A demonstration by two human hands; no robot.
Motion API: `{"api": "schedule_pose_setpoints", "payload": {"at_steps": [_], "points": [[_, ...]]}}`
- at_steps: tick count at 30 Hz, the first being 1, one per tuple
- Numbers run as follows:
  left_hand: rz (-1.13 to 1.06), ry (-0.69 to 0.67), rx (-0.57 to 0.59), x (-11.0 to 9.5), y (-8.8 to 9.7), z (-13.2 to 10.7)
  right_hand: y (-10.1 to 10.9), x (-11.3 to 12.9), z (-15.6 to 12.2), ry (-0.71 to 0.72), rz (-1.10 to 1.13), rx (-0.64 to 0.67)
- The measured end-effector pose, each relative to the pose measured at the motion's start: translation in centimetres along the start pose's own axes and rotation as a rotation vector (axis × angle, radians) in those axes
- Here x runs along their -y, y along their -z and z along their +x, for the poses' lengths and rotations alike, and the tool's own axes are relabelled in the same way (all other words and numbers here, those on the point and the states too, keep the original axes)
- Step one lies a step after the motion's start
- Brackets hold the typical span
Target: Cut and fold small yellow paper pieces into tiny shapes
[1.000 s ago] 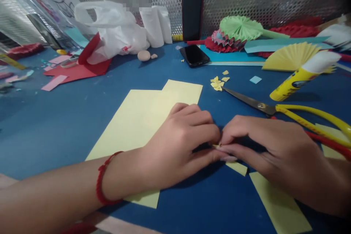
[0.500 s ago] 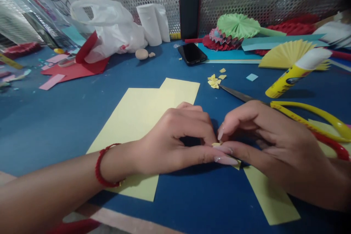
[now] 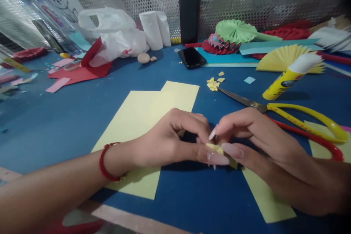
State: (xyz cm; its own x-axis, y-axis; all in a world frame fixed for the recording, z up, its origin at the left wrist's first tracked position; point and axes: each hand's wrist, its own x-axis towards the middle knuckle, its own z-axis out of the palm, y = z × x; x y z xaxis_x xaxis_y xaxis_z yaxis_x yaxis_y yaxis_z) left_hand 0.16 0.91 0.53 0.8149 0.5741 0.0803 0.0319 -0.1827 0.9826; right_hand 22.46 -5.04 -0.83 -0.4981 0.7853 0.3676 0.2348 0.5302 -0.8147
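My left hand (image 3: pixel 175 140), with a red braided bracelet at the wrist, pinches a small yellow paper piece (image 3: pixel 215 148) between thumb and fingers. From the other side, my right hand (image 3: pixel 263 153) closes thumb and bent index finger on the same piece, whose lower part shows beneath the thumbs. Under my left forearm lies a larger pale yellow sheet (image 3: pixel 137 113) with a stepped top edge. A yellow paper strip (image 3: pixel 270 197) rests partly beneath my right hand. Just beyond that hand are scissors (image 3: pixel 261 107) with yellow and red handles, their tip touching small yellow paper scraps (image 3: pixel 213 85).
A glue stick (image 3: pixel 285 84) stands tilted at the right, near a yellow paper fan (image 3: pixel 285 58). Farther back are a flat phone (image 3: pixel 192 57), an upright phone (image 3: pixel 189 16), a green paper rosette (image 3: pixel 236 31) and a white plastic bag (image 3: pixel 120 36). Red paper (image 3: pixel 82 73) lies left.
My right thumb has shifted off the left thumb, so more of the small yellow paper shows. Both hands stay together. The view has tilted slightly, exposing more of the scissors.
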Motion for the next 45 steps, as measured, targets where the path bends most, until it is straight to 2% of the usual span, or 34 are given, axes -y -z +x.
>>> {"api": "schedule_pose_setpoints", "payload": {"at_steps": [3,6,10,21,30,33,39,45], "points": [[-0.191,0.056,0.038,0.0,0.3,0.0,0.6,0.1,0.2,0.029,0.100,0.045],[-0.277,0.088,0.057,0.1,0.4,0.0,1.3,0.2,0.3,-0.004,0.106,0.138],[-0.301,0.116,0.066,0.2,0.4,-0.1,1.9,0.5,0.4,-0.108,0.086,0.218],[-0.297,0.103,0.072,0.3,0.2,-0.3,1.9,0.5,0.5,-0.112,0.101,0.285],[-0.299,0.081,0.099,0.3,0.3,-0.3,1.6,1.0,0.5,-0.052,0.049,0.226],[-0.299,0.086,0.092,0.5,0.2,-0.3,1.3,1.2,0.8,-0.063,0.062,0.185],[-0.280,0.052,0.088,0.7,0.0,-0.2,1.0,1.1,1.0,-0.108,0.058,0.182],[-0.122,0.020,0.106,0.1,-0.5,0.0,0.4,0.5,0.6,0.049,-0.022,0.136]]}}
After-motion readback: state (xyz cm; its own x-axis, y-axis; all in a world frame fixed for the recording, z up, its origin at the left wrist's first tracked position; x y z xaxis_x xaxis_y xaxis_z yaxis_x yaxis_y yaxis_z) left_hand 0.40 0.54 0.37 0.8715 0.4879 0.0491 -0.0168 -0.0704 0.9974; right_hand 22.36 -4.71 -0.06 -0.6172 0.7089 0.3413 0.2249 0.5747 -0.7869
